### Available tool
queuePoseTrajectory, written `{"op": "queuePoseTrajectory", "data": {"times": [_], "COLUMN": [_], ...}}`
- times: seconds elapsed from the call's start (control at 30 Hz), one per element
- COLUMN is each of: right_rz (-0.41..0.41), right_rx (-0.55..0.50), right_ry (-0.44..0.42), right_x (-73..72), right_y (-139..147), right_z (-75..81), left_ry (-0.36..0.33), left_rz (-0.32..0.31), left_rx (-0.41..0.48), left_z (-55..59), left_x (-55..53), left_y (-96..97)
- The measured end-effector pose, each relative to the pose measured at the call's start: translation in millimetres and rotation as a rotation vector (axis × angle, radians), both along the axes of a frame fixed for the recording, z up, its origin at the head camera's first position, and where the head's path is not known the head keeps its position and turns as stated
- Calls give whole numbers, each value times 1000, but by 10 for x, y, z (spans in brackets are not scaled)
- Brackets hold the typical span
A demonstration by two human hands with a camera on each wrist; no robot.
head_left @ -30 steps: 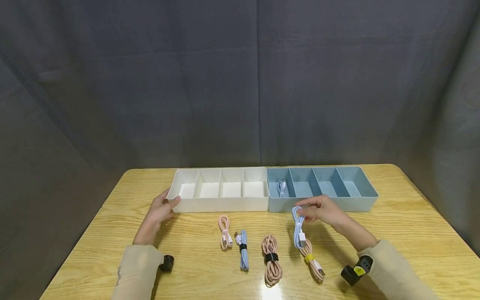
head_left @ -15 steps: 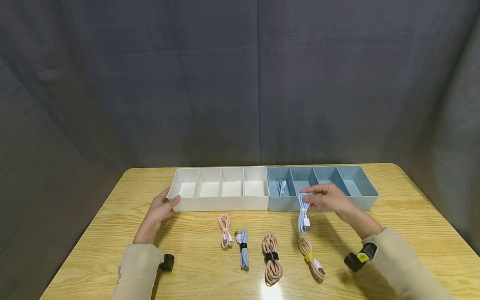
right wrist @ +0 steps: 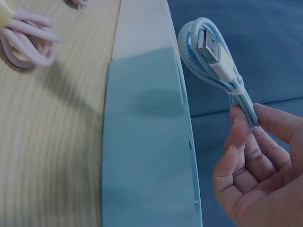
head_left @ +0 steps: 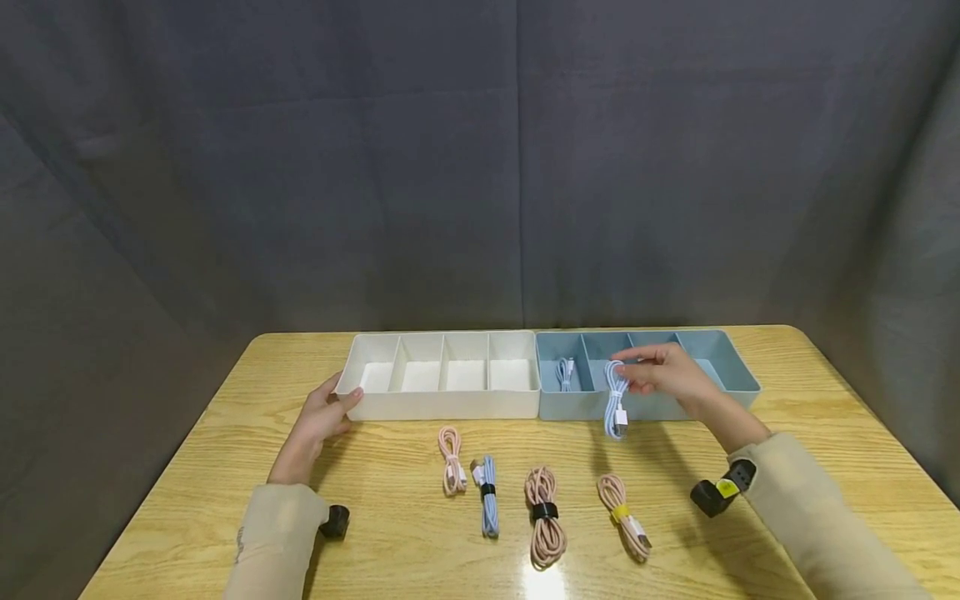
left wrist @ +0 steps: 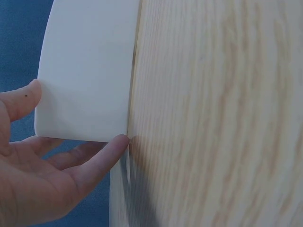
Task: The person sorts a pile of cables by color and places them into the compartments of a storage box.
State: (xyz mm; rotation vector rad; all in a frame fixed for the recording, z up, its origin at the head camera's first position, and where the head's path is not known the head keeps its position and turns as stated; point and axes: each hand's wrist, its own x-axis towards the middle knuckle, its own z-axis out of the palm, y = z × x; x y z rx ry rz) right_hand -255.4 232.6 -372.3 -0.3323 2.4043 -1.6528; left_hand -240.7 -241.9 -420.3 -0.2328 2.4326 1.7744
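Note:
My right hand (head_left: pixel 666 373) pinches a blue-and-white braided USB cable (head_left: pixel 616 398) by one end of its coil, and the white plug hangs down. The cable hangs over the front wall of the blue divided box (head_left: pixel 570 407), near the second compartment from the left. In the right wrist view the cable (right wrist: pixel 208 61) shows its metal USB tip and a white tie. My left hand (head_left: pixel 322 421) grips the left end of the white divided box (head_left: pixel 442 407), thumb at the rim. The left wrist view shows the fingers (left wrist: pixel 102 161) against its end wall.
Another blue cable (head_left: pixel 565 373) lies in the blue box's leftmost compartment. In front of the boxes are a pink cable (head_left: pixel 452 461), a blue cable with black strap (head_left: pixel 488 496), a thicker pink cable (head_left: pixel 545 517) and a pink cable with yellow strap (head_left: pixel 624 517). A grey curtain (head_left: pixel 450 167) hangs behind.
My right hand has lifted the blue-and-white cable from over the yellow-strapped pink cable, moving away from me and slightly right, to the blue box's front. My left hand has stayed in place.

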Motion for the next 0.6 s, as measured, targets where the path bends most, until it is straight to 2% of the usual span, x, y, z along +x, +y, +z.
{"op": "queuePoseTrajectory", "data": {"times": [0.43,0.6], "right_rz": [-57,-102], "right_rx": [-11,-13], "right_ry": [2,16], "right_x": [-198,-249], "right_y": [68,107], "right_z": [14,52], "left_ry": [10,5], "left_rz": [-2,-4], "left_rx": [-1,8], "left_z": [-8,-5], "left_x": [24,35], "left_y": [-5,-3]}}
